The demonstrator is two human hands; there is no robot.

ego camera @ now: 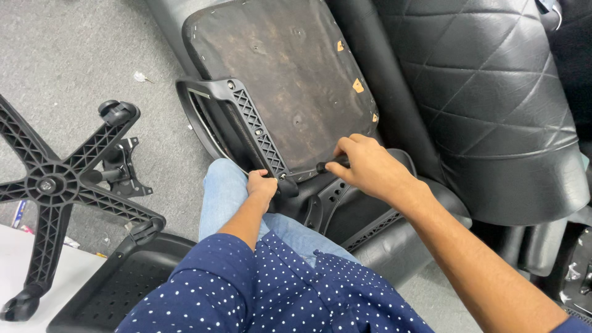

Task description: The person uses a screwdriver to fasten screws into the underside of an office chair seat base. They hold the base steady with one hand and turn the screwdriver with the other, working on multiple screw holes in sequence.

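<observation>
**Obscured or cropped**

My right hand point(364, 166) covers most of the black tool handle point(325, 165); its tip is unseen. My left hand point(262, 185) hides the armrest bracket point(253, 123) end. The star base point(52, 185) and quilted backrest point(487, 92) run off frame.

Two hands showing: left hand point(262, 185), right hand point(365, 168). One upturned chair seat point(283, 74) lying far centre. One black armrest frame point(231, 120) sitting on its left edge. One black tool handle point(330, 164) showing at right hand. One five-arm wheeled base point(52, 185) lying left. One metal tilt plate point(126, 169) resting beside it. One quilted backrest point(487, 92) lying right. One perforated black panel point(117, 287) sitting near left.
</observation>
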